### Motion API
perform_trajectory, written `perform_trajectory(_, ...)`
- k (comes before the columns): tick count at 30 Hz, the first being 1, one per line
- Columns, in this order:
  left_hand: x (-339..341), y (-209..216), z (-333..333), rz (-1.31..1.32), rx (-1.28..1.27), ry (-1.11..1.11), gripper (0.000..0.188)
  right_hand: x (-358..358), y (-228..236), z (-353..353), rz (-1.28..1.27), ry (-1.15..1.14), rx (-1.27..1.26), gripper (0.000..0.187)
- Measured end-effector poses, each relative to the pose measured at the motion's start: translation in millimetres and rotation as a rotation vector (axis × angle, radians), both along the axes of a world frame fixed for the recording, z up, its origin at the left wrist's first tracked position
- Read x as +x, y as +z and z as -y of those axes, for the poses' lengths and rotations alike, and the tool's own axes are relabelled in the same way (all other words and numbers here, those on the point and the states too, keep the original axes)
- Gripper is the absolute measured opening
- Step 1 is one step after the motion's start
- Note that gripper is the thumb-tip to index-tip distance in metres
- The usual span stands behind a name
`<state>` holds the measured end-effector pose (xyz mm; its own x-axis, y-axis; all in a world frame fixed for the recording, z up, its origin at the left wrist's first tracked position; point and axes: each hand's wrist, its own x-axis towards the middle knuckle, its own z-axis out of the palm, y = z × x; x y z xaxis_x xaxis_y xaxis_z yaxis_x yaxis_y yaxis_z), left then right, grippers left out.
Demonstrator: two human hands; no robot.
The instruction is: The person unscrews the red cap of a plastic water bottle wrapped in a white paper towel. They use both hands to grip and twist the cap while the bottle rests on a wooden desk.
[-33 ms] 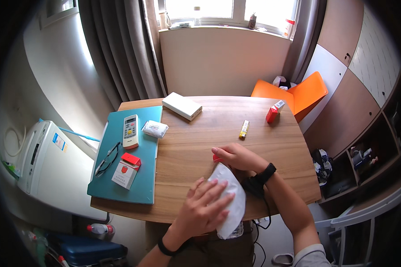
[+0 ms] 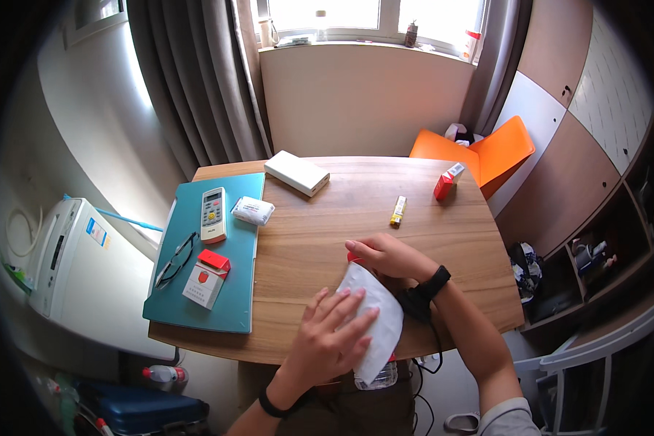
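Note:
A clear plastic bottle (image 2: 386, 376) slants over the table's near edge; its base shows below a white tissue (image 2: 381, 327) draped along it. My right hand (image 2: 391, 256) is closed around the red-topped far end, with the thumb lying along it. The fingers of my left hand (image 2: 334, 334) are spread over the tissue, palm down. Beyond the right hand lies a yellow lighter (image 2: 398, 211). A dark object with a cable (image 2: 416, 304), its kind unclear, sits beneath my right wrist.
On the wooden table (image 2: 305, 269), a flat teal case (image 2: 229, 305) bears a remote control (image 2: 214, 215), eyeglasses (image 2: 176, 259), a cigarette pack (image 2: 206, 280) and a small white packet (image 2: 253, 211). Further back are a white box-shaped block (image 2: 296, 173) and a red-and-white pack (image 2: 449, 182). An orange chair (image 2: 505, 152) stands beyond.
My left hand has shifted slightly left, and the tissue's near end has moved up and left, baring more of the bottle's base. My right hand stays in place.

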<state>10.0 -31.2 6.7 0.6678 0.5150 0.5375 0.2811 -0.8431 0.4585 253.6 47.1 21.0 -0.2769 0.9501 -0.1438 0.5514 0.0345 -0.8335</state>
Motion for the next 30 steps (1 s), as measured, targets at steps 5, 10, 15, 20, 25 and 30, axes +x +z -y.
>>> perform_trajectory(5,-0.3,5.7,-2.3,0.017,0.012,-0.027,0.036,2.0,-1.0,0.7,-0.027,-0.022,0.002,0.059)
perform_trajectory(10,-7.4,4.0,-0.7,-0.017,0.036,-0.187,0.041,1.9,-8.2,-2.2,-0.047,0.003,0.032,0.059)
perform_trajectory(15,2.1,-3.2,-2.8,0.019,-0.052,0.126,0.041,2.1,-8.2,-3.8,-0.007,0.032,0.069,0.06)
perform_trajectory(20,-3.8,2.2,-1.9,-0.011,-0.025,-0.027,0.04,4.5,-9.5,-2.9,-0.032,0.004,0.018,0.061)
perform_trajectory(25,-9.5,3.5,-6.2,-0.031,-0.093,-0.227,0.041,1.1,-8.6,-1.9,-0.043,0.012,0.084,0.061)
perform_trajectory(30,1.4,-1.8,-5.2,0.007,-0.062,0.127,0.044,1.3,-2.8,-2.6,0.012,0.008,0.01,0.059)
